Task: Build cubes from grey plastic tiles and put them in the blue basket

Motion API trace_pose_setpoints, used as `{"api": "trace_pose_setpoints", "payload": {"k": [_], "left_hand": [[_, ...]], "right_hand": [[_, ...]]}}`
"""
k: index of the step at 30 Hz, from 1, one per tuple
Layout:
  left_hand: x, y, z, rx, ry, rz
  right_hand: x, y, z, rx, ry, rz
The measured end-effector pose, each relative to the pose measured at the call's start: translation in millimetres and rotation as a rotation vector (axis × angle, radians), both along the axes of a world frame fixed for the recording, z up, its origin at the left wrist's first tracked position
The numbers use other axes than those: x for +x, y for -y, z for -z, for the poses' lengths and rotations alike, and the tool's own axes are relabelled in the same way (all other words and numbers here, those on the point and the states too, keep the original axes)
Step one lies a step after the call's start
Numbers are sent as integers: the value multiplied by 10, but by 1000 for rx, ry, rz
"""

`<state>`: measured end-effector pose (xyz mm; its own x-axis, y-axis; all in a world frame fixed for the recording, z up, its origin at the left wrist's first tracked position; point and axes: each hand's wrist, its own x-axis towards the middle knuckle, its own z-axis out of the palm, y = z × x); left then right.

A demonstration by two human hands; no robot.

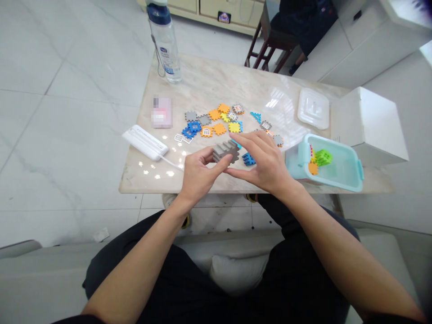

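Note:
My left hand [200,173] grips a stack of grey interlocking tiles [225,153] between thumb and fingers, above the near part of the table. Close by on the right, my right hand [265,157] has thumb and fingers spread around the stack's side; whether its fingertips touch the stack is hard to tell. Just beyond lie loose notched tiles: orange tiles [219,129], a yellow tile [234,127], blue tiles [191,128] and grey tiles [191,116]. A small dark-blue stack [249,159] is partly hidden beside my right hand.
At right, a teal bin [344,157] holds green and orange pieces, near a clear lid [313,108] and a white box [378,121]. Left are a water bottle [167,49], a pink packet [162,112] and a white corded device [146,142]. A person sits on a stool [270,36] beyond.

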<state>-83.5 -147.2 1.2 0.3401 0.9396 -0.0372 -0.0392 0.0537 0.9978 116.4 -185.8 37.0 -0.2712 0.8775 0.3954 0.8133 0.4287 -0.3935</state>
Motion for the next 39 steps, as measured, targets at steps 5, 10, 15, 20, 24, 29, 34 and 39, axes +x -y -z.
{"api": "trace_pose_setpoints", "payload": {"k": [5,10,15,20,24,29,34,39], "left_hand": [[10,-17,-18,16,90,-63],[39,-32,8,-186,189,-74],[66,-39,86,-309,171,-11],[30,-18,120,-215,-21,42],[21,-12,138,-185,-83,45],[30,-13,142,-202,-42,70],[30,-1,163,-189,-92,55],[31,30,115,-117,-132,49]], "right_hand": [[-2,15,-59,-137,-241,29],[-22,29,-33,-109,-267,25],[-49,52,-13,-90,-30,-46],[-49,51,10,-123,133,-59],[-58,48,49,-129,186,-48],[-108,63,80,-145,174,4],[-130,61,100,-164,196,12],[-135,60,140,-142,173,17]]}}
